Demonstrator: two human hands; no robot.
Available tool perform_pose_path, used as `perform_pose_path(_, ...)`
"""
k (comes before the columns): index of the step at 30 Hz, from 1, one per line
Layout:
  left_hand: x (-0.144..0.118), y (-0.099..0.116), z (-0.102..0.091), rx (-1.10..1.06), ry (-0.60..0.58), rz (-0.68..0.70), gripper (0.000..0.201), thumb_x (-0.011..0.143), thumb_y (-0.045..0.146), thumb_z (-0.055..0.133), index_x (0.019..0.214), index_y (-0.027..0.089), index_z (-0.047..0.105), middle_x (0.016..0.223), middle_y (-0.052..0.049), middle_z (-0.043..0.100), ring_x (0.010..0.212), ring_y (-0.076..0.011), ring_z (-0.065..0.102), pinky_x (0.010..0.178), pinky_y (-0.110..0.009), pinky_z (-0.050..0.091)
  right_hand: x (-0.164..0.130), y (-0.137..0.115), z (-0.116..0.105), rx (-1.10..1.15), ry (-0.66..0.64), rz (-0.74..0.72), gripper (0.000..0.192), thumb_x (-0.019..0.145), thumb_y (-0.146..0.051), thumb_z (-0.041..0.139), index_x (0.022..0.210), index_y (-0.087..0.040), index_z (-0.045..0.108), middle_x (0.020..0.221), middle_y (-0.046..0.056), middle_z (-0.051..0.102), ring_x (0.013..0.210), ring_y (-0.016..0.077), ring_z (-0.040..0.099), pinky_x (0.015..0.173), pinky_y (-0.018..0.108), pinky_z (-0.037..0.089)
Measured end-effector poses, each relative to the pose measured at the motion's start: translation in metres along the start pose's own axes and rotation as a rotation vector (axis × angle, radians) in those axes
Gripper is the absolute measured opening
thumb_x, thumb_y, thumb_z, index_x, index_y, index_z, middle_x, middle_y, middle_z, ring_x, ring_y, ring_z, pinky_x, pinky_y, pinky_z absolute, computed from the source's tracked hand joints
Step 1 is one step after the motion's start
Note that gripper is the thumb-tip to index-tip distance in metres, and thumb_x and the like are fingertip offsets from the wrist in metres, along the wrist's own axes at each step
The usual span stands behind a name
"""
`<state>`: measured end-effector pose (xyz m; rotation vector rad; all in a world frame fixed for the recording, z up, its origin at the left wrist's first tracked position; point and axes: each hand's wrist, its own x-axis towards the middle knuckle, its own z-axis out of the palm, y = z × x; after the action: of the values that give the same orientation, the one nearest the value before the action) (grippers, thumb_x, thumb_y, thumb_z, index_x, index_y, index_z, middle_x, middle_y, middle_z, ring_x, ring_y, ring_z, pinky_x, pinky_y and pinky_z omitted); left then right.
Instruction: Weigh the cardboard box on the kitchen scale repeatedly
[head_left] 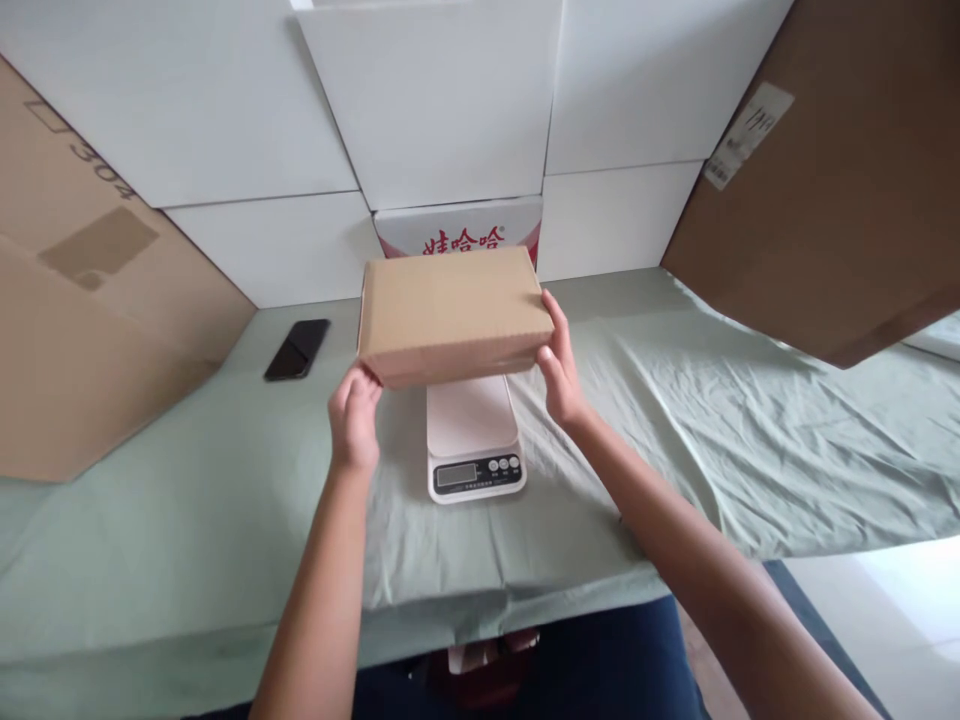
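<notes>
above the white kitchen scale (474, 435), at the middle of the table (187, 540): plain brown cardboard box (454, 315), closed, held level between both hands. whether resting on the weighing plate or just over it, not clear from this view. left hand (354, 415) at the box's near left corner, fingers curled under the edge, grip closed on the cardboard. right hand (561, 365) flat against the right end, thumb along the side, grip likewise holding the box. scale's display and three round buttons facing the viewer, uncovered, just beside the front edge of the box's shadow. pale green cloth (675, 440) spread over the table, creased, hanging over the near edge. black phone (297, 349) lying flat on the cloth to the left, well apart from the box. behind the box, a red-and-white printed carton (457, 235) against stacked white boards (435, 100). large brown cardboard sheets leaning at far left (90, 300) and upper right (840, 190), the right one bearing a white label (748, 135).
</notes>
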<state>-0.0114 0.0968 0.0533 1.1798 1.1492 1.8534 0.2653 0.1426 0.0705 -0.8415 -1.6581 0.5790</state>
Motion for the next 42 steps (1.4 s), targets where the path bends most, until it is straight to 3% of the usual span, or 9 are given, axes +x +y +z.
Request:
perform_pose_path(4, 0.047, -0.037, 0.009, -0.053, -0.015, -0.081, 0.082, 0.073, 0.085, 0.069, 0.122, 0.02, 0.075, 0.145, -0.021, 0.068, 0.147, -0.038, 0.056, 0.122, -0.051, 0.042, 0.03, 0.039, 0.022, 0.04, -0.006, 0.047, 0.09, 0.095, -0.085, 0.031, 0.166, -0.031, 0.021, 0.178, 0.006, 0.027, 0.169, 0.0317, 0.018, 0.14, 0.057, 0.013)
perform_pose_path(7, 0.053, -0.065, 0.01, -0.07, 0.017, -0.181, 0.087, 0.067, 0.085, 0.072, 0.122, 0.019, 0.074, 0.151, -0.024, 0.063, 0.15, -0.0394, 0.052, 0.124, -0.054, 0.039, 0.032, 0.065, 0.035, 0.109, 0.008, 0.131, 0.097, 0.091, -0.087, 0.035, 0.165, -0.026, 0.023, 0.179, 0.009, 0.025, 0.169, 0.0323, 0.018, 0.14, 0.056, 0.01)
perform_pose_path(11, 0.049, -0.084, 0.009, -0.068, 0.028, -0.222, 0.087, 0.07, 0.084, 0.07, 0.126, 0.018, 0.073, 0.153, -0.025, 0.061, 0.151, -0.038, 0.051, 0.124, -0.052, 0.039, 0.027, 0.075, 0.04, 0.133, 0.004, 0.177, 0.099, 0.091, -0.085, 0.039, 0.165, -0.022, 0.024, 0.18, 0.011, 0.023, 0.17, 0.0311, 0.016, 0.14, 0.053, 0.009)
perform_pose_path(16, 0.057, -0.082, -0.005, -0.042, 0.021, -0.201, 0.084, 0.083, 0.082, 0.059, 0.14, 0.022, 0.068, 0.163, -0.021, 0.053, 0.157, -0.0331, 0.044, 0.127, -0.047, 0.035, 0.027, 0.083, 0.035, 0.156, 0.001, 0.208, 0.098, 0.091, -0.085, 0.039, 0.168, -0.029, 0.015, 0.183, 0.007, 0.015, 0.171, 0.0276, 0.012, 0.14, 0.055, 0.014)
perform_pose_path(22, 0.068, -0.064, -0.036, -0.022, 0.145, -0.128, 0.09, 0.088, 0.086, 0.041, 0.153, 0.025, 0.058, 0.177, -0.014, 0.032, 0.165, -0.0295, 0.025, 0.132, -0.043, 0.025, 0.026, 0.115, 0.01, 0.161, 0.161, 0.314, 0.089, 0.094, -0.082, 0.033, 0.167, -0.046, -0.002, 0.184, -0.001, 0.005, 0.171, 0.0278, 0.012, 0.132, 0.07, 0.024)
perform_pose_path(26, 0.066, -0.061, -0.031, -0.039, 0.16, -0.142, 0.09, 0.09, 0.081, 0.044, 0.155, 0.019, 0.056, 0.176, -0.018, 0.031, 0.165, -0.0306, 0.026, 0.132, -0.046, 0.026, 0.024, 0.115, 0.007, 0.141, 0.117, 0.298, 0.085, 0.096, -0.079, 0.032, 0.168, -0.045, 0.001, 0.184, 0.0, 0.007, 0.171, 0.028, 0.016, 0.13, 0.07, 0.028)
perform_pose_path(35, 0.061, -0.07, -0.021, -0.015, 0.09, -0.13, 0.088, 0.088, 0.084, 0.049, 0.15, 0.023, 0.062, 0.172, -0.018, 0.039, 0.163, -0.0308, 0.032, 0.131, -0.046, 0.028, 0.019, 0.088, 0.021, 0.24, 0.017, 0.278, 0.092, 0.092, -0.082, 0.047, 0.168, -0.037, 0.022, 0.181, 0.006, 0.024, 0.168, 0.0297, 0.027, 0.133, 0.063, 0.028)
perform_pose_path(39, 0.059, -0.071, -0.017, -0.022, 0.084, -0.157, 0.089, 0.085, 0.085, 0.051, 0.148, 0.022, 0.064, 0.171, -0.019, 0.041, 0.162, -0.032, 0.032, 0.131, -0.047, 0.029, 0.019, 0.082, 0.021, 0.239, -0.026, 0.28, 0.096, 0.091, -0.084, 0.047, 0.168, -0.032, 0.024, 0.179, 0.008, 0.029, 0.166, 0.0305, 0.032, 0.134, 0.06, 0.031)
perform_pose_path(42, 0.056, -0.071, -0.011, -0.027, 0.061, -0.199, 0.091, 0.082, 0.086, 0.056, 0.145, 0.02, 0.066, 0.169, -0.02, 0.045, 0.161, -0.0335, 0.035, 0.13, -0.049, 0.03, 0.019, 0.077, 0.022, 0.201, -0.048, 0.231, 0.095, 0.093, -0.082, 0.045, 0.168, -0.027, 0.025, 0.179, 0.008, 0.029, 0.167, 0.0298, 0.028, 0.136, 0.056, 0.026)
